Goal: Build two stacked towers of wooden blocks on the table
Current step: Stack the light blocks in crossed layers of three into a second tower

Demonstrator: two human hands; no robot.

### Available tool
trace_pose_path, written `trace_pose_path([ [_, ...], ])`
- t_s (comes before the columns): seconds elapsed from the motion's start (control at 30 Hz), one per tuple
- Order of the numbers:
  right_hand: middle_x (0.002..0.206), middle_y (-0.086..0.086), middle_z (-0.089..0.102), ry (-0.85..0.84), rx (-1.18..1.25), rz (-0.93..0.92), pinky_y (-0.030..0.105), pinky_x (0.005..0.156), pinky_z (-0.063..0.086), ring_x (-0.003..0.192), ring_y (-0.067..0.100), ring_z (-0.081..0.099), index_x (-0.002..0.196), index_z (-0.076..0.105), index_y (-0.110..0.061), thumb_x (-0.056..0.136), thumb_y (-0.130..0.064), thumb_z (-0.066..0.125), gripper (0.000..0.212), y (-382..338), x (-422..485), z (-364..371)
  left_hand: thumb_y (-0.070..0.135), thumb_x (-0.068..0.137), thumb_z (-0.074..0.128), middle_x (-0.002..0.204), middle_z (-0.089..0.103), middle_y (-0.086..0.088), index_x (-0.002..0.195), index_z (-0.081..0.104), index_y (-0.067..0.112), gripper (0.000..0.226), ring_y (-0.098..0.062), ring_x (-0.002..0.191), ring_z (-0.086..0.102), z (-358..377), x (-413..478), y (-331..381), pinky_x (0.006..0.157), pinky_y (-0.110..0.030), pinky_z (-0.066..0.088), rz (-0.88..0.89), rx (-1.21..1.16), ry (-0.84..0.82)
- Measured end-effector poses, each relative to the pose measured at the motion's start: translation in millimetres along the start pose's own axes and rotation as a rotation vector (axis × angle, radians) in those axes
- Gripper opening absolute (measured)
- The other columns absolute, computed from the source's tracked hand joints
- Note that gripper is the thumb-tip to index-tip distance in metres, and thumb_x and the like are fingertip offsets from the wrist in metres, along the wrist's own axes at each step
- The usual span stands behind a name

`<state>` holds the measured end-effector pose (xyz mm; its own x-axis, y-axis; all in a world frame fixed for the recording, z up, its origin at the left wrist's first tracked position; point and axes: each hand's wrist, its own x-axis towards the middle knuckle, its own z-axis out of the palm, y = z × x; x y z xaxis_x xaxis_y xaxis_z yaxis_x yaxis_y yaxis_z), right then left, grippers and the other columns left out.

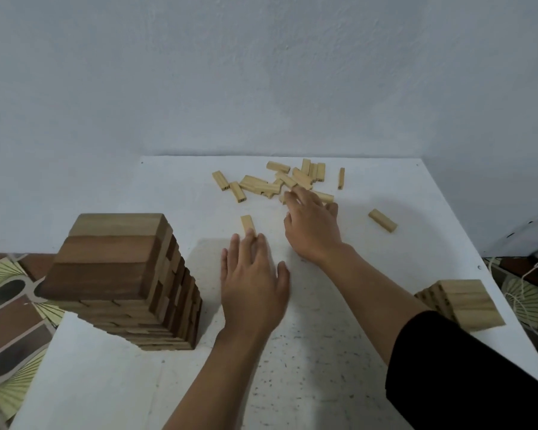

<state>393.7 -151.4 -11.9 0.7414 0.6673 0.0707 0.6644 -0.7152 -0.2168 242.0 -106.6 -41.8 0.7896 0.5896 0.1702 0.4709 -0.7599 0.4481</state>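
Observation:
A tall tower of dark wooden blocks (121,280) stands at the table's left edge. A low stack of pale blocks (466,302) sits at the right edge. Several loose pale blocks (261,184) lie scattered at the far middle of the white table (323,367). My left hand (252,280) lies flat with straight fingers, its fingertips touching a single pale block (247,225). My right hand (311,225) reaches into the scattered pile, fingers extended over the blocks; whether it holds one is hidden.
One stray pale block (382,220) lies apart to the right of the pile, another thin one (341,178) stands off at the far side. A light blue wall (261,72) rises behind the table. Patterned floor tiles (10,321) show at left.

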Motion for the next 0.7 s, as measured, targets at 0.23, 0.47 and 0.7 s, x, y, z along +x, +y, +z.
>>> trace_pose_path([
  [0.23,0.117,-0.003,0.057,0.14,0.128,-0.04,0.039,0.096,0.035,0.109,0.018,0.057,0.113,0.064,-0.014,0.097,-0.011,0.045,0.025,2,-28,5,0.04,0.101,0.045,0.159,0.038,-0.009,0.151,0.041,0.011,0.058,-0.03,0.152,0.024,-8,-19,-4,0.125,-0.044,0.017,0.047,0.001,-0.07],
  [0.47,0.103,0.006,0.07,0.239,0.437,-0.142,0.042,0.093,0.052,0.109,0.021,0.065,0.091,0.072,-0.004,0.088,0.007,0.045,0.029,-2,-96,10,0.034,0.101,0.051,0.145,0.047,-0.007,0.151,0.042,0.015,0.054,-0.026,0.138,0.039,-23,-42,-9,0.109,-0.044,0.044,0.114,-0.037,-0.113],
  [0.7,0.11,0.004,0.071,0.143,0.629,-0.114,0.016,0.097,0.045,0.108,0.012,0.064,0.105,0.07,-0.007,0.085,0.014,0.043,0.039,-11,-130,5,0.043,0.107,0.037,0.151,0.046,-0.009,0.152,0.043,0.021,0.051,-0.028,0.143,0.037,-27,-65,-23,0.113,-0.045,0.041,0.214,-0.016,-0.132],
])
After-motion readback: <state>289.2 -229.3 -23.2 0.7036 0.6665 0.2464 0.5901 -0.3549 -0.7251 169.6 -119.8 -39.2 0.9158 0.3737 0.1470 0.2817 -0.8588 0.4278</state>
